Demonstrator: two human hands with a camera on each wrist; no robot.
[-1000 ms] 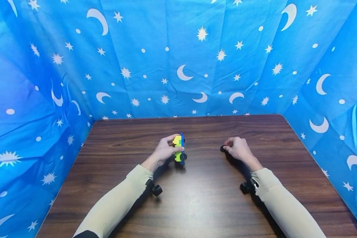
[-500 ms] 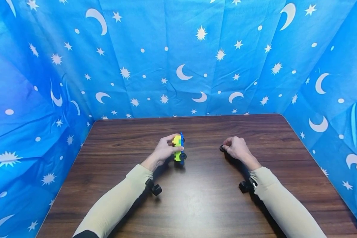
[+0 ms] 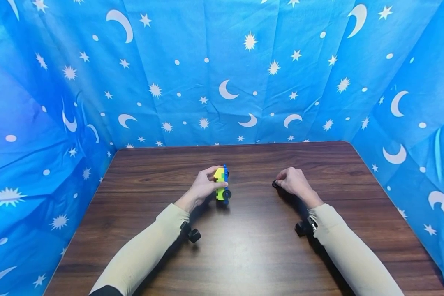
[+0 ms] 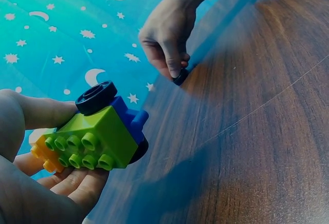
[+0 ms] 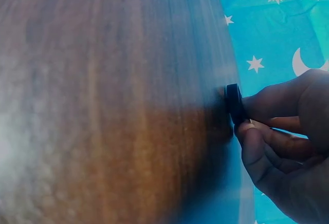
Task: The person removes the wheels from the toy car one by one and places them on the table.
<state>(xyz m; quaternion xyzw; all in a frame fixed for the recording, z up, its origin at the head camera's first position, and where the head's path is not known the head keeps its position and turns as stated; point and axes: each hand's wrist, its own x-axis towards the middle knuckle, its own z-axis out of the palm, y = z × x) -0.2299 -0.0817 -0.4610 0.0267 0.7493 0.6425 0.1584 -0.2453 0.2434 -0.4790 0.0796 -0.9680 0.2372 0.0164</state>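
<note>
Though wheels show, the toy car seems unfinished.
Left hand grips it; to its right, right hand pinches loose wheel.

My left hand, cropped by the left wrist view's edge, hides part of the toy car, while the right wrist view blurs the tabletop and cuts off my right hand.
</note>
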